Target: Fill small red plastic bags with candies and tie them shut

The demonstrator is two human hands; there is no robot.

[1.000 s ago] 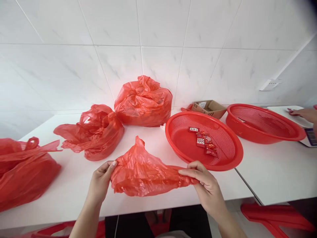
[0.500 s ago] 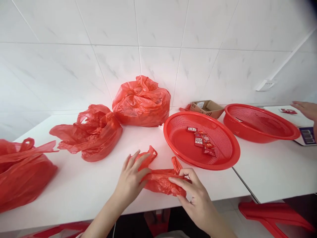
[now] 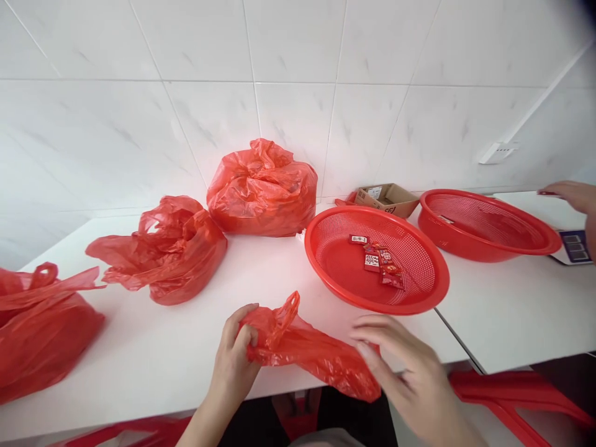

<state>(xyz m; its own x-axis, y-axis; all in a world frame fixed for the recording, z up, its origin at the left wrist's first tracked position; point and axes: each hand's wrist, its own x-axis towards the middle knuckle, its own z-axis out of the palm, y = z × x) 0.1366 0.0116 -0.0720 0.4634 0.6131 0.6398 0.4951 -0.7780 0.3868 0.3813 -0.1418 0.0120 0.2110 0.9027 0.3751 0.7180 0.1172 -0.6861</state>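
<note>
My left hand [image 3: 235,357] is closed on the handle end of an empty red plastic bag [image 3: 307,351] at the front edge of the white table [image 3: 153,354]. The bag trails to the right and hangs over the table's edge. My right hand [image 3: 405,366] hovers just right of the bag with its fingers spread, blurred by motion, holding nothing. Beyond it sits a round red mesh basket [image 3: 419,298] with several small red packets [image 3: 382,261] inside.
Three stuffed red bags rest on the table: one at the far left [image 3: 41,329], one left of centre [image 3: 167,254], one by the tiled wall [image 3: 263,189]. A second red basket [image 3: 484,226], a small cardboard box [image 3: 386,197] and a scale [image 3: 575,247] lie right. Another person's hand [image 3: 572,195] reaches in there.
The bag was stretched between both hands, then bunched up. Now my right hand has let go and moved right, while my left hand still grips the bag's handle end.
</note>
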